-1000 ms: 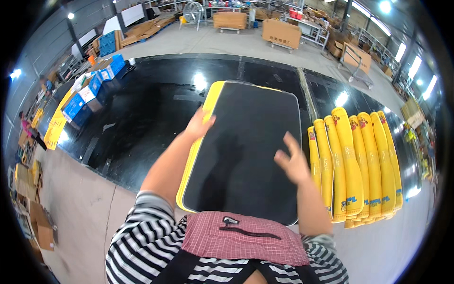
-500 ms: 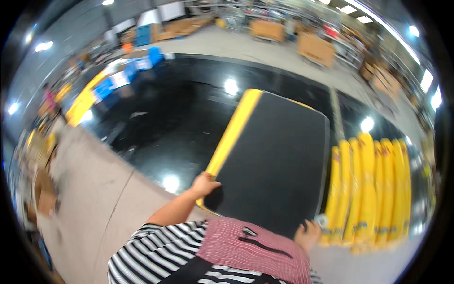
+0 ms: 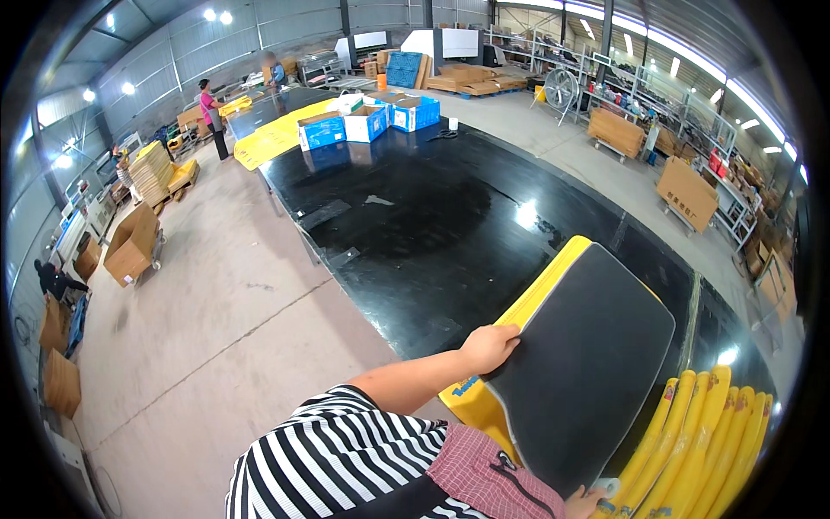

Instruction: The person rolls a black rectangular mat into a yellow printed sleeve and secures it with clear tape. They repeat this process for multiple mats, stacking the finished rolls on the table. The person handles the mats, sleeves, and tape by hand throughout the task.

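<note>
Black mat [image 3: 596, 346] with a pale edging, held along its left side by the person's left hand [image 3: 490, 348], whose fingers are curled closed around the edge; whether they also take in the yellow layer below cannot be told. The right hand [image 3: 584, 503] is at the mat's near end, low in the view and partly cut off, just beside a pale ring-shaped object [image 3: 609, 486]; its grip cannot be made out. Under the mat lies a yellow mat [image 3: 475, 406], showing along the left side and at the near left corner, where the black one bows upward. Both are on the near right part of a long, glossy black table [image 3: 415, 233]. Just to their right, yellow rolls [image 3: 683, 441] lie side by side in a row. A striped sleeve [image 3: 346, 441] and a pink checked pouch [image 3: 484, 471] belong to the person. Toward the table's far left are open blue and white boxes [image 3: 324, 131] and flat yellow sheets [image 3: 275, 140]. Beyond, a co-worker in a pink top [image 3: 207, 105] stands on the concrete floor [image 3: 216, 303] of a large workshop.
</note>
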The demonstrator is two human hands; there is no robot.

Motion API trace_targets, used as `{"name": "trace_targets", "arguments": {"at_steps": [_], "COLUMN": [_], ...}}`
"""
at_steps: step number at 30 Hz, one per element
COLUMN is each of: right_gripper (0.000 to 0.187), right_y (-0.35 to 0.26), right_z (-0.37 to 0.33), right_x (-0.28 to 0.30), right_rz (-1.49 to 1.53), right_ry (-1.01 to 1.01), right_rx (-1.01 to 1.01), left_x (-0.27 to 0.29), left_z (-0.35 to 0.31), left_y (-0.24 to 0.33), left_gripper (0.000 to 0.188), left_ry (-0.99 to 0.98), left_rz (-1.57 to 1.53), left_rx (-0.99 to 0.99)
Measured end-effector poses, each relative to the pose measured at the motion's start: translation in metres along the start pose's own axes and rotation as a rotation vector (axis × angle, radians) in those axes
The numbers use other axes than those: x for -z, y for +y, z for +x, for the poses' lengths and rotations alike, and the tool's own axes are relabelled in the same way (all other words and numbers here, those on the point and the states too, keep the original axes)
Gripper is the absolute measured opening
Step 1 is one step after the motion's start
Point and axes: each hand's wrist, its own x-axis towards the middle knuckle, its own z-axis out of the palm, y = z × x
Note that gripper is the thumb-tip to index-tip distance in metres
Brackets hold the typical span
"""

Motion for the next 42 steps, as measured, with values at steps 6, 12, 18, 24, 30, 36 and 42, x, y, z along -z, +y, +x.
{"name": "trace_targets", "arguments": {"at_steps": [6, 12, 18, 24, 30, 36, 42], "right_gripper": [0.029, 0.017, 0.013, 0.052, 0.055, 0.057, 0.061], "right_y": [-0.017, -0.025, -0.023, 0.174, 0.005, -0.046, -0.069], "right_z": [0.008, 0.011, 0.011, 0.064, 0.026, 0.014, 0.004], "right_x": [-0.041, -0.036, -0.027, -0.139, -0.042, -0.003, 0.03], "right_rz": [0.229, 0.305, 0.48, 0.408, 0.794, 0.989, 1.249], "right_ry": [0.246, 0.139, 0.124, -0.081, -0.166, -0.348, -0.567], "right_rx": [0.283, 0.303, 0.18, 0.393, -0.053, -0.124, -0.209], "left_x": [-0.006, -0.033, -0.038, -0.052, -0.036, -0.036, -0.026], "left_z": [-0.03, -0.06, -0.069, -0.067, -0.083, -0.085, -0.11], "left_y": [-0.062, -0.108, -0.111, -0.097, -0.098, -0.103, -0.091], "left_gripper": [0.022, 0.034, 0.036, 0.04, 0.046, 0.045, 0.047], "left_ry": [0.003, -0.166, -0.154, -0.245, -0.277, -0.276, -0.271], "left_rz": [0.06, 0.05, -0.019, -0.093, -0.062, -0.101, -0.454], "left_rx": [0.278, 0.454, 0.408, 0.36, 0.427, 0.444, 0.712]}}
